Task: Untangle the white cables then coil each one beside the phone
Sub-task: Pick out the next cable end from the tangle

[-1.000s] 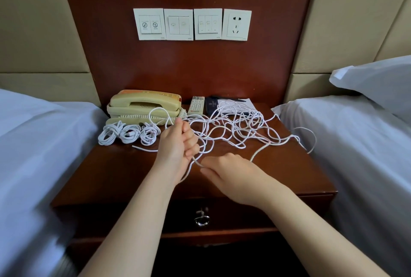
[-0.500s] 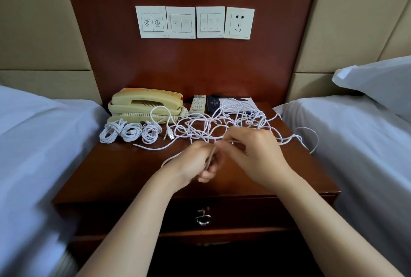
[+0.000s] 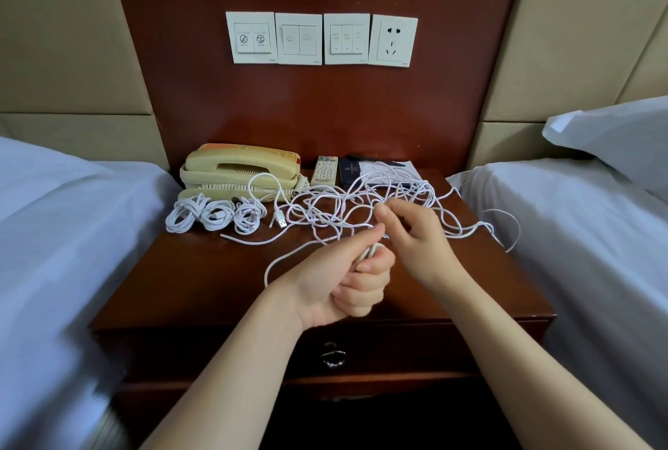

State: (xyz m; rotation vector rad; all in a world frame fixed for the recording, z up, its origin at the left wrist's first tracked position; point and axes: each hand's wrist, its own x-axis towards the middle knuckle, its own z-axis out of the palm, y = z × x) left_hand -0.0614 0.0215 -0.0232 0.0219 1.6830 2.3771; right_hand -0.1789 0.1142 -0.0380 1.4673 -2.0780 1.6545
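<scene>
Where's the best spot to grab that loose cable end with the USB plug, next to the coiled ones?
Probably the USB plug itself, pinched from above: it is rigid, lies flat on the nightstand, and sits at the left edge of the tangle.

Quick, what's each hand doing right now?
Left hand: closed, gripping a looped white cable.
Right hand: closed, pinching a strand of the cable tangle.

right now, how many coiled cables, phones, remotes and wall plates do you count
Coiled cables: 3
Phone: 1
Remote: 1
Switch plates: 3
Socket plate: 1
Total: 9
</scene>
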